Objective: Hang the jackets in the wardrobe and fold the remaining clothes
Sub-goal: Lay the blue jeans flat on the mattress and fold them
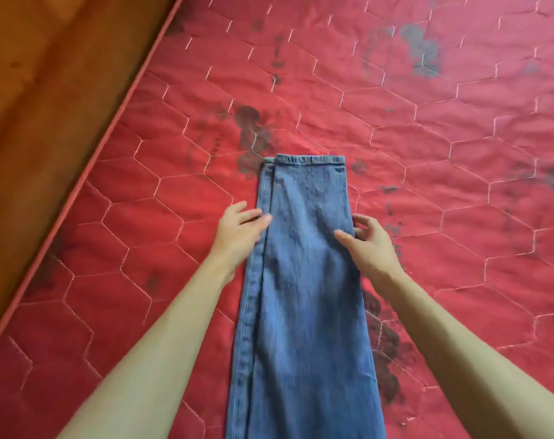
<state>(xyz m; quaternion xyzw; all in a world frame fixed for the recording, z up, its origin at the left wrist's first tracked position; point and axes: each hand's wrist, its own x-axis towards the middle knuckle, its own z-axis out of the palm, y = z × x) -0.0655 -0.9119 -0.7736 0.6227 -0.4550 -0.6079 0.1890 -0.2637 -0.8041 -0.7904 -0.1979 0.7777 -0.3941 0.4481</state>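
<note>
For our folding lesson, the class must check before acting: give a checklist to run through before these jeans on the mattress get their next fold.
1. Jeans lie flat on the mattress: ok.
2. Far hems level with each other: ok.
3. Long left edges flush: not ok, the under leg shows beside the top one.
4. Left hand touches the left edge with straight fingers: ok.
5. Right hand pinches the right edge: ok.
6. Near end squared: cannot tell, out of view.
</note>
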